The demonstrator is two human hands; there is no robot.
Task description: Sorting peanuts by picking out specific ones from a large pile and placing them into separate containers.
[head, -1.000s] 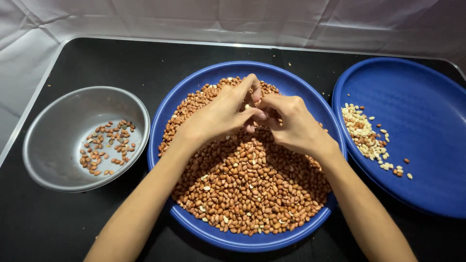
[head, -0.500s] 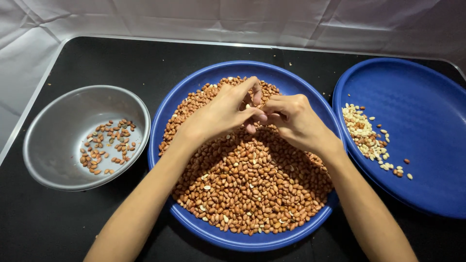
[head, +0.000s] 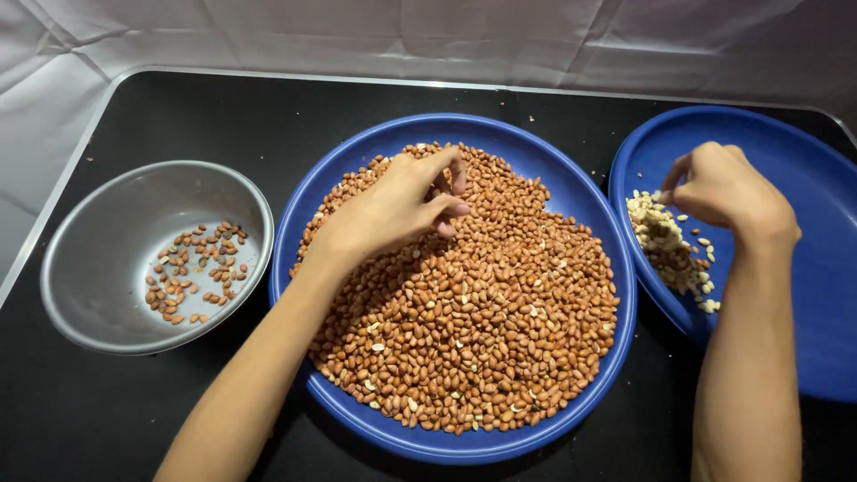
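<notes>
Three dishes are laid out on the black tabletop (head: 134, 402). The big round blue plastic plate (head: 357, 170) is heaped with red-skinned peanuts (head: 473, 321), and the left hand (head: 393, 210) is held over them, fingertips pinched together. The right hand (head: 728, 192) is curled above the pale peeled nuts (head: 665, 245) in the second blue plate (head: 803, 303); what's pinched can't be told. A few peanuts (head: 192, 272) are left in the round grey metal bowl (head: 98, 223).

Glossy blue plastic plates (head: 571, 187), a dull brushed metal bowl (head: 107, 232), matt black tabletop (head: 223, 116), creased white cloth (head: 446, 36).
</notes>
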